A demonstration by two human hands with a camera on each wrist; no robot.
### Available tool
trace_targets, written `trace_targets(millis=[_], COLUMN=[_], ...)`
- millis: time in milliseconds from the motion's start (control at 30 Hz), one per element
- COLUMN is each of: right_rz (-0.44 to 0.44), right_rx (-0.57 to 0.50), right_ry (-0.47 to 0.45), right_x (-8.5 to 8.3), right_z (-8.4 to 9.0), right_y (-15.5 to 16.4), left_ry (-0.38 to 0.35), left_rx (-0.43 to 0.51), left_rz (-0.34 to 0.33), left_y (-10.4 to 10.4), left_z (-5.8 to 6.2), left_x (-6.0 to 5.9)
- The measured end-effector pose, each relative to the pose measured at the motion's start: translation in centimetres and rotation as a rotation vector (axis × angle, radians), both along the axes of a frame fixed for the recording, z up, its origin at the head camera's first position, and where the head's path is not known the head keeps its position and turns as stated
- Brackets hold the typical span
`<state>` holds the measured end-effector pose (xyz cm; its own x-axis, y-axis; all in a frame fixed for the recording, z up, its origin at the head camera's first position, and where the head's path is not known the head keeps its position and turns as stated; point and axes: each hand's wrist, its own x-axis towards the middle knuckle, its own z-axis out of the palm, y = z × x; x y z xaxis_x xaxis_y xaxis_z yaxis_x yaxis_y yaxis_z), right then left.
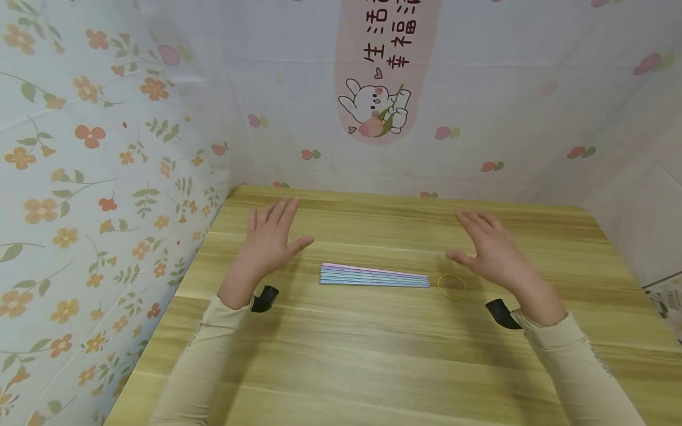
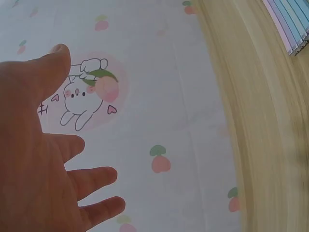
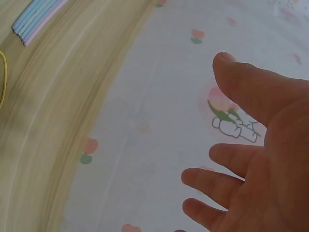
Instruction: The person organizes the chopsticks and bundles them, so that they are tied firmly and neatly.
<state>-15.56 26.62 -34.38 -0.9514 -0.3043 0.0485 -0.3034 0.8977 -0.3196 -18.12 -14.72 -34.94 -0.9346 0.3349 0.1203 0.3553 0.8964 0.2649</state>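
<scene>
Both my grips are spread and hold nothing: left hand [image 1: 269, 239] and right hand [image 1: 492, 251] hover above the table [image 1: 373, 355]. Between them lie the pastel sticks [image 1: 375, 276], loose, the yellow rubber band [image 1: 451, 286] just beside them, untouched. Nothing is bundled yet.

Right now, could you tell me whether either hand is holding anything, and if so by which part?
Nothing is held. The left hand and right hand hover open above the table, either side of the pastel sticks and yellow rubber band.
</scene>
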Motion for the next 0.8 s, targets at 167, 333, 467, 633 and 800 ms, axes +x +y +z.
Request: trace_targets(millis=[167,333,467,633,800], right_rz=[0.012,0.022,0.041,0.054,0.060], right_rx=[-0.002,-0.027,-0.046,-0.061,-0.085], right_ry=[-0.004,0.002,0.043,0.071,0.086], right_x=[-0.2,-0.2,-0.3,-0.2,-0.1], right_z=[-0.6,-1.2,-1.6,-1.9,-2.3], right_y=[-0.3,-0.6,-0.8,-1.1,-1.4], left_ry=[-0.017,-0.021,-0.028,-0.046,-0.062], left_rx=[0.001,-0.004,0.005,-0.004,-0.007], left_rz=[0.002,-0.002,-0.004,-0.006,-0.007], left_y=[0.2,0.2,0.3,0.3,0.4], left_z=[-0.3,-0.8,-0.9,-1.2,-1.5], left_x=[0.0,0.0,0.1,0.1,0.1])
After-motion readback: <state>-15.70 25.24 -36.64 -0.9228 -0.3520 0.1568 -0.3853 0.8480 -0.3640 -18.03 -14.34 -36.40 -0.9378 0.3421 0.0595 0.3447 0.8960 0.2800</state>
